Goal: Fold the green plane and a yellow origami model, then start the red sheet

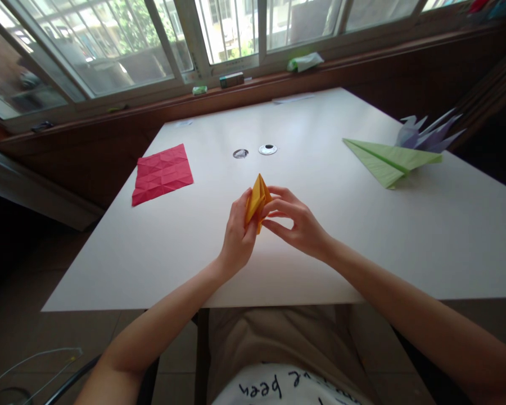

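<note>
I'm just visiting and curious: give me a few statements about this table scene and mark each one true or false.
1. Both hands, the left hand and the right hand, hold the folded orange paper piece. True.
2. The creased red paper sheet lies flat on the white table. True.
3. The folded green paper shape lies to the left of the hands. False: it lies to the right, near the pale purple folded paper shape.
4. The orange piece rests flat on the table. False: it is held up above it.
</note>
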### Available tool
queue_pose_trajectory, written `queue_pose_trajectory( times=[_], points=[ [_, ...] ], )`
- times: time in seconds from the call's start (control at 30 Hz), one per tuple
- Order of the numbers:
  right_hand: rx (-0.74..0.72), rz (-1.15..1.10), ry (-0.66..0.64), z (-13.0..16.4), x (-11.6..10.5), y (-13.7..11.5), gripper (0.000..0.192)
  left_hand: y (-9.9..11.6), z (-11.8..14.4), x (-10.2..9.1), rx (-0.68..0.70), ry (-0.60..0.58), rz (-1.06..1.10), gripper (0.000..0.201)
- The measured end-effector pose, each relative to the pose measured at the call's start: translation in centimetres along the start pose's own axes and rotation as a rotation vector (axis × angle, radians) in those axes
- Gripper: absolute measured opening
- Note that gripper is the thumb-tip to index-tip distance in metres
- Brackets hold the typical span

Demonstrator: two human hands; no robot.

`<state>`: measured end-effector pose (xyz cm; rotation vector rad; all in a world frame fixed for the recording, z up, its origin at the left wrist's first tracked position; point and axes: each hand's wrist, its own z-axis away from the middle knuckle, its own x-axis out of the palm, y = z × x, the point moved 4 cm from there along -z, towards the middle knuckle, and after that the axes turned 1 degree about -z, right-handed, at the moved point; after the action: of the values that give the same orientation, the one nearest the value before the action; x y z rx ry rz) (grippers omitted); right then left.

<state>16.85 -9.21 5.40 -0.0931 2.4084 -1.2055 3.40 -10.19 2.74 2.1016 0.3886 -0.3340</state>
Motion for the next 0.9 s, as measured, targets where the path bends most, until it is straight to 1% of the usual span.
queue_pose_trajectory(
  times=[0.13,0.27,0.37,0.63,0.73,0.8,0.9],
  points=[
    [-0.044,0.083,-0.103,-0.4,-0.3,0.5,0.007,-0.5,-0.1,-0.2,-0.099,0.035,0.032,0.05],
    [-0.061,0.114,-0.206,-0.7,-0.7,0.9,0.009,-0.7,-0.3,-0.4,-0.131,0.034,0.015,0.049],
    [-0.058,0.131,-0.24,-0.8,-1.1,0.9,0.011,-0.8,-0.3,-0.3,-0.14,0.019,0.03,0.049],
    [-0.021,0.032,-0.339,-1.0,-1.6,0.9,0.011,-1.3,-0.1,0.2,-0.192,-0.03,0.151,0.045],
    [0.014,-0.001,-0.327,-1.1,-1.6,1.1,0.013,-1.3,-0.1,0.2,-0.194,-0.037,0.145,0.045],
    [0.054,-0.016,-0.279,-1.0,-1.6,1.2,0.013,-1.1,0.0,0.2,-0.18,-0.039,0.118,0.045],
    [0.143,-0.037,-0.174,-0.8,-1.2,1.4,0.011,-0.7,0.0,0.2,-0.142,-0.023,0.063,0.047]
  ],
)
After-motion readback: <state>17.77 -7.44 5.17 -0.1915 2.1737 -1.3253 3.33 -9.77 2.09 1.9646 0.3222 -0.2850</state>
